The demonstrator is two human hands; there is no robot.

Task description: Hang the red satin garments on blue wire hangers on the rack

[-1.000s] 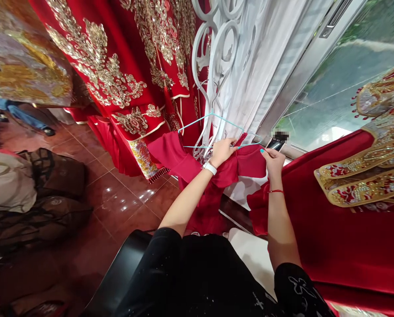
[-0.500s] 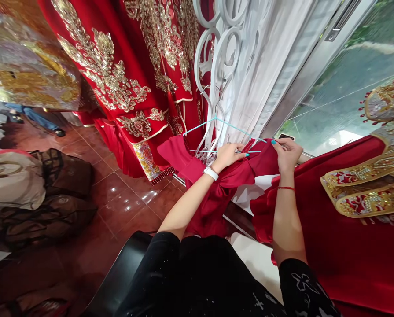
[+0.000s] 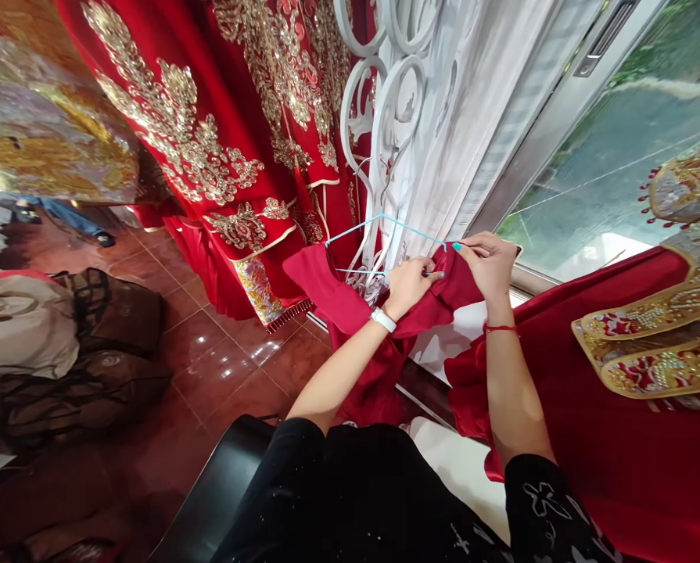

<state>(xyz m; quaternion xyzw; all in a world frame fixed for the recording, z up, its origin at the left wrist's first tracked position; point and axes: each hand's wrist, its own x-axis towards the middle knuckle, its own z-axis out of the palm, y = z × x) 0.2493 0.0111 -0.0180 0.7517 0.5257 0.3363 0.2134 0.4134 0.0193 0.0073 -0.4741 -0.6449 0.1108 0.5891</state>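
Observation:
A plain red garment (image 3: 350, 301) hangs over a thin light-blue wire hanger (image 3: 378, 221) that hooks onto a white scrollwork rack (image 3: 385, 117). My left hand (image 3: 409, 285) pinches the red cloth just below the hanger's bottom wire. My right hand (image 3: 490, 262) grips the hanger's right end together with the cloth's top edge. Both hands sit close together, the fabric bunched between them.
Red robes with gold embroidery (image 3: 220, 133) hang at the left and back. Another red embroidered garment (image 3: 631, 375) lies spread at the right under a window (image 3: 619, 156). Brown bags (image 3: 91, 344) sit on the tiled floor at left. A black seat (image 3: 220, 485) is below me.
My right hand rose from the cloth's edge to the hanger's right end and closed in toward my left hand. The red cloth is pulled higher on the hanger; a dark phone-like object is now covered.

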